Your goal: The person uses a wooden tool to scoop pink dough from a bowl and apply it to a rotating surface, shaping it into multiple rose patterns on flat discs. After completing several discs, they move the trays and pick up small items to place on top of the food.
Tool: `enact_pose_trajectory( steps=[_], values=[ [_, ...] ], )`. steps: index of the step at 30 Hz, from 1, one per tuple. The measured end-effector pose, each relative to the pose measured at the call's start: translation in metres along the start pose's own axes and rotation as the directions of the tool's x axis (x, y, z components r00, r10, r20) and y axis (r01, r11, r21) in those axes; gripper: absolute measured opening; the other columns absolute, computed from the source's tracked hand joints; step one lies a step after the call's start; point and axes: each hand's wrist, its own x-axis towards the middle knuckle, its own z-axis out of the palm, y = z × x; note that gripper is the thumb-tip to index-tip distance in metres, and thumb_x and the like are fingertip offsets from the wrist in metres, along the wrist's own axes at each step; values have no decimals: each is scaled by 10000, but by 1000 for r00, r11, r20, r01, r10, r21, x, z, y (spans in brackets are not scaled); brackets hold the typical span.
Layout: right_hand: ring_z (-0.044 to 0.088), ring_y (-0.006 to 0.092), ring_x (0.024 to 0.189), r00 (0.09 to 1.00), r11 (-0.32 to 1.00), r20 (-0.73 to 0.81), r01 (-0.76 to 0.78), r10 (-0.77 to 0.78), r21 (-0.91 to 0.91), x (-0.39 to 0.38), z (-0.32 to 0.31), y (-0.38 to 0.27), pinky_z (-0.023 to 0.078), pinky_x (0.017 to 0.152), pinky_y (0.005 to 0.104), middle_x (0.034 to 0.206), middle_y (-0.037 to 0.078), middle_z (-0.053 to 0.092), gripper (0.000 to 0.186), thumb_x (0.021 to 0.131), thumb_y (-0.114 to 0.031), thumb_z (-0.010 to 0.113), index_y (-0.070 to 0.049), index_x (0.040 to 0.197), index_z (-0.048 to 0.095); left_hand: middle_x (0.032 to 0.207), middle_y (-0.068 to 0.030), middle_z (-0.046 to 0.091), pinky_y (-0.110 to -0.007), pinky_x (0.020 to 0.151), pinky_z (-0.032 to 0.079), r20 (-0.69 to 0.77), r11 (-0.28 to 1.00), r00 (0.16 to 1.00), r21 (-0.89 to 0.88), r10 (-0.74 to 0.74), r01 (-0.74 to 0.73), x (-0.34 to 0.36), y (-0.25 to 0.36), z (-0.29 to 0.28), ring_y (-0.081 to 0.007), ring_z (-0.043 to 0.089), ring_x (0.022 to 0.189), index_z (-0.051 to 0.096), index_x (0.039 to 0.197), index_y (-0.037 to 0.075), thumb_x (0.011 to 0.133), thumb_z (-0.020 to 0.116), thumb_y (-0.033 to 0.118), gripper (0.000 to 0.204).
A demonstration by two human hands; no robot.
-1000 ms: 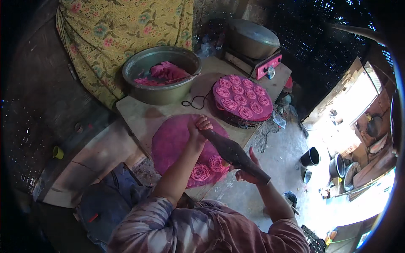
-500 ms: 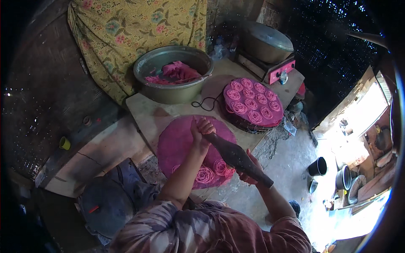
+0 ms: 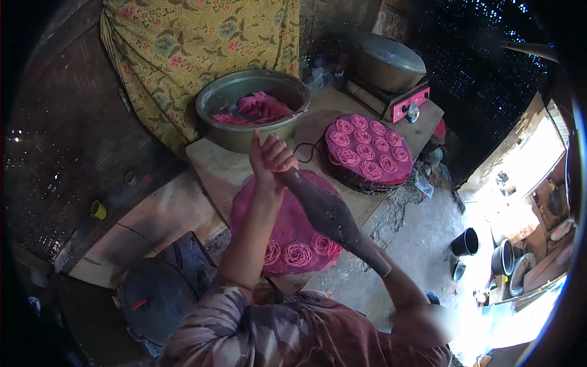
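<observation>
A dark wooden press, thick in the middle with a narrow handle at each end, slants across in front of me. My left hand wraps its fingers round the upper-left handle, its thumb pointing up. My right forearm runs up behind the lower-right handle; the hand itself is hidden behind the press. Beneath lies a round pink mat, partly covered by my left arm. Along its near edge sit pink coils of thin dough strands, three of them in sight.
Several more coils fill a second round pink tray at the right. Behind stands a metal basin with pink dough. A lidded pot sits on a pink-fronted stove. Buckets stand on the floor at right.
My left hand and its end of the press have moved up and left, away from the mat. My right hand, visible before under the press, is now hidden behind it.
</observation>
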Motion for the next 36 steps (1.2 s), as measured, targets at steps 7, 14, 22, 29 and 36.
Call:
enact_pose_trajectory(
  steps=[7,14,22,29,36],
  values=[
    [568,143,583,934,913,298,-285,196,291,27,-48,-171,470,574,310,664,73,592,635,985,-521,222,-58,1375,412,470,55,364,-231,422,378,144,928,981,366,-132,71,20,36,103,-79,376,402,383,653,150,932,393,546,485],
    [603,282,597,958,884,-82,218,-275,-414,-12,-62,-275,482,598,364,667,168,590,764,842,-514,593,-88,1413,317,1214,-118,505,-392,985,384,25,339,999,941,-41,-10,-29,-27,159,-248,484,1151,475,1221,80,763,657,559,687],
    [631,357,817,929,880,328,292,-169,-374,7,-34,-247,473,781,401,813,198,634,552,950,-387,455,-69,1389,347,1172,-124,555,-389,910,419,-455,-454,835,842,-309,291,-148,-53,96,-261,538,1082,519,1231,83,860,626,245,419],
    [595,316,1017,833,880,389,464,-392,-106,45,-19,-244,431,901,404,1098,199,580,554,984,-350,385,-31,1421,263,1085,-108,589,-364,828,461,-296,-252,842,947,-451,198,-137,-55,113,-233,585,966,526,1186,79,867,581,166,335],
    [633,263,772,422,447,479,892,-769,-68,45,26,-389,490,636,380,1046,198,565,520,927,-219,548,-73,1361,304,1001,-87,605,-352,770,480,-158,-475,762,853,-628,-215,-105,-23,143,-218,606,882,564,1085,88,857,596,181,249]
  ],
)
